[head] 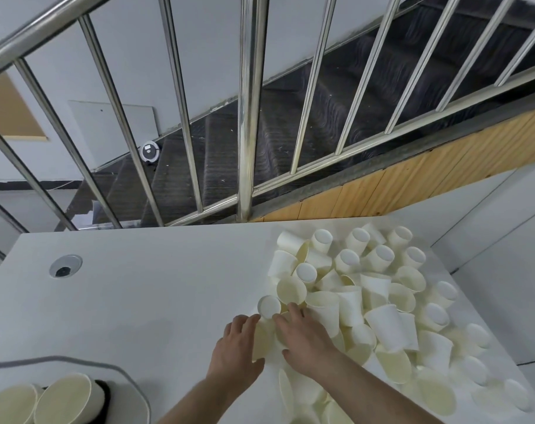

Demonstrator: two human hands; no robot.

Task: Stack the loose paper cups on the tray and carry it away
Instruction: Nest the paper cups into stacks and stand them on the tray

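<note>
White paper cups [379, 304] lie mostly loose across the surface [156, 286]; only two stacks [43, 399] sit at the tray [138, 393]. Left hand [235, 344] grips a cup's side; right hand [303, 338] curls over another.

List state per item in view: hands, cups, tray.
left hand: grips a cup at the pile's near edge
right hand: fingers curled on cups in the pile
loose cups: scattered, many tipped or inverted
tray: holds stacked cups
</note>
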